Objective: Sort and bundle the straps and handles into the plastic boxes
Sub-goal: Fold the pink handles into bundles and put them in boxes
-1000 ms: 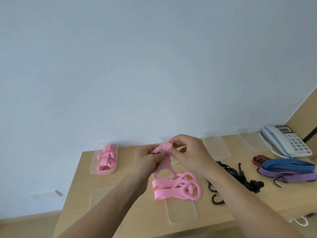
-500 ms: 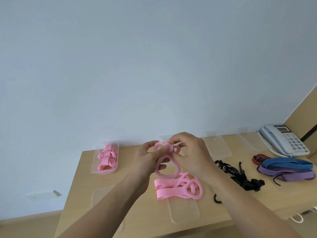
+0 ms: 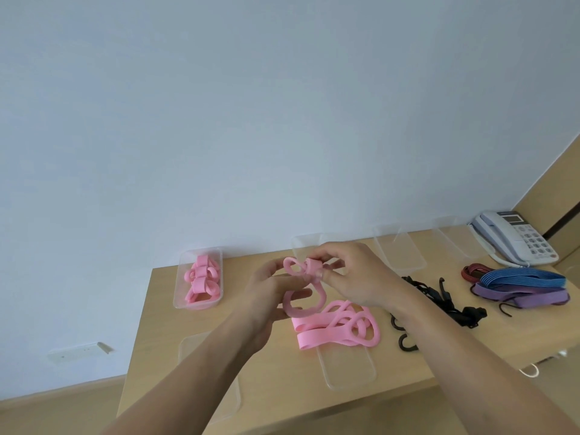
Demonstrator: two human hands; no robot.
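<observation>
Pink bundled straps (image 3: 201,281) fill far-left plastic box (image 3: 181,287).

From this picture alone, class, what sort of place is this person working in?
Probably an office or a similar plain room: a light wooden desk stands against a pale wall, with a corded desk telephone at its far right corner.

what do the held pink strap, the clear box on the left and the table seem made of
Pink strap: looks like soft silicone or rubber, matte; it bends into tight loops without creasing.
Clear box: thin transparent plastic, slightly glossy; the pink bundles show through its walls.
Table: wood or wood-look laminate, smooth; pale even tan surface, can't tell which.
</observation>
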